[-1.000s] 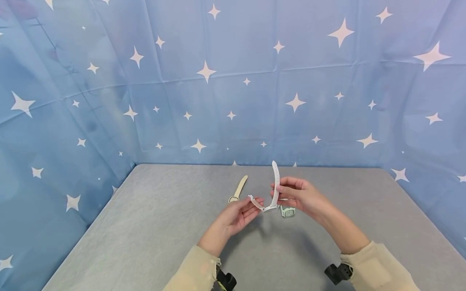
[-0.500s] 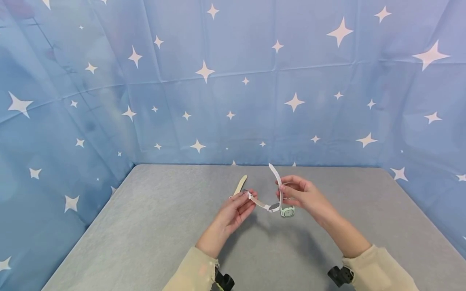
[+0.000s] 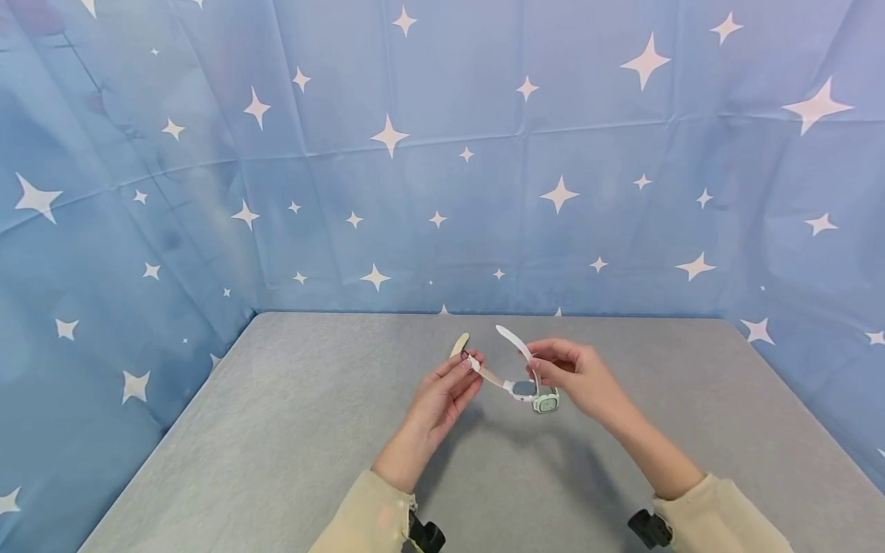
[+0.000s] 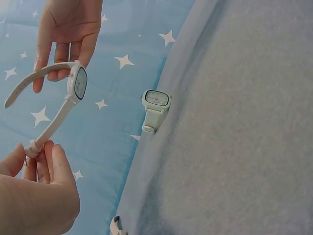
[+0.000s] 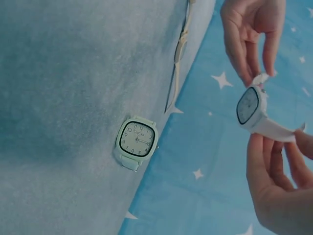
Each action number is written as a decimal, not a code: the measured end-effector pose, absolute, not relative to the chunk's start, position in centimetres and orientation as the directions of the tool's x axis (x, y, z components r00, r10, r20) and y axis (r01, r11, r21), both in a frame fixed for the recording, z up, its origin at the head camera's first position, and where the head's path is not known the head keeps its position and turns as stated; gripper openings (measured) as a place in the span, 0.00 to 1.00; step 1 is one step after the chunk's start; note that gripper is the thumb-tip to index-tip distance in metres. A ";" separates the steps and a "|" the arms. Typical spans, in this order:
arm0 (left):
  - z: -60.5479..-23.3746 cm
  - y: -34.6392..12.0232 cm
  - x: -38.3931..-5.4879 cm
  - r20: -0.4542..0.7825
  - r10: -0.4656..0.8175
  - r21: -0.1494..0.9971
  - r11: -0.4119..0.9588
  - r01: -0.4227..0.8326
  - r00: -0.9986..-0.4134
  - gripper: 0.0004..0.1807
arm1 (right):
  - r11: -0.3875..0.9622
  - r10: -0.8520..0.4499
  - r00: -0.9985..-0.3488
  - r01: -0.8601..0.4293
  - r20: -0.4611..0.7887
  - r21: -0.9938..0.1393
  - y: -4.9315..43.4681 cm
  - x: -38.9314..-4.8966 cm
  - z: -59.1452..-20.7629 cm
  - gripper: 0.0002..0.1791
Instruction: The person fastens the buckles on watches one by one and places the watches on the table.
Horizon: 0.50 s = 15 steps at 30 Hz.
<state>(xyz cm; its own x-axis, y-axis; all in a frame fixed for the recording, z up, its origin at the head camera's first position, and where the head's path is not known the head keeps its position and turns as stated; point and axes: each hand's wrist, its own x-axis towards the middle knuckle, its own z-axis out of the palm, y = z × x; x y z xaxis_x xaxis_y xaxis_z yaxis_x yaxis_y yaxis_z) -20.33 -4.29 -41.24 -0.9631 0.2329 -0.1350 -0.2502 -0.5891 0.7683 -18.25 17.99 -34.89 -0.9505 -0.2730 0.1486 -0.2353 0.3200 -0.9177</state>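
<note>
A white wristwatch [image 3: 524, 389] with an unfastened strap hangs between both hands above the table. In the head view, my left hand [image 3: 432, 407] pinches the buckle end of its strap between thumb and fingers. My right hand [image 3: 584, 376] grips the longer strap piece, whose free tip points up and left. The left wrist view shows the white watch [image 4: 78, 84] from its side, its dial facing right. Just behind it in the head view, a pale green watch [image 3: 546, 403] lies on the table, partly covered; its numbered green dial [image 5: 137, 139] shows fully in the right wrist view.
A cream watch [image 3: 459, 342] lies on the table beyond my left hand, mostly hidden by it; its side [image 5: 179, 54] shows in the right wrist view. The grey table [image 3: 311, 415] ends at a blue curtain [image 3: 477, 184] with white stars.
The white watch has turned, so its dark surface shows more to the head camera. Its strap tip has tilted left and down. My left hand rose slightly and covers more of the cream watch.
</note>
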 end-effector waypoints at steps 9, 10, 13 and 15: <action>-40.5 -4.0 -20.2 -0.089 0.195 0.772 -0.607 -0.192 -0.977 0.20 | 0.433 -0.277 -0.944 -0.290 0.180 -0.853 17.7 -18.0 -34.9 0.15; -40.5 -4.0 -20.2 -0.085 0.190 0.775 -0.605 -0.185 -0.978 0.20 | 0.447 -0.277 -0.943 -0.294 0.182 -0.845 17.7 -18.0 -34.9 0.15; -40.2 -4.0 -20.0 -0.075 0.178 0.784 -0.597 -0.168 -0.981 0.21 | 0.476 -0.280 -0.941 -0.306 0.188 -0.824 17.6 -17.8 -35.0 0.14; -40.2 -4.0 -19.9 -0.073 0.169 0.787 -0.596 -0.161 -0.983 0.19 | 0.492 -0.284 -0.941 -0.310 0.186 -0.814 17.6 -17.8 -35.0 0.14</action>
<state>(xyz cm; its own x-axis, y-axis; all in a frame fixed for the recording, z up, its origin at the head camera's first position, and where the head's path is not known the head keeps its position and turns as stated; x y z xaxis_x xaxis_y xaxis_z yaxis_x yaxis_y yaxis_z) -19.94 -3.99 -40.15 -0.9829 0.1688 -0.0734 -0.1611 -0.5958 0.7868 -17.75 17.59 -35.01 -0.9407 -0.2835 0.1864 -0.3096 0.4923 -0.8135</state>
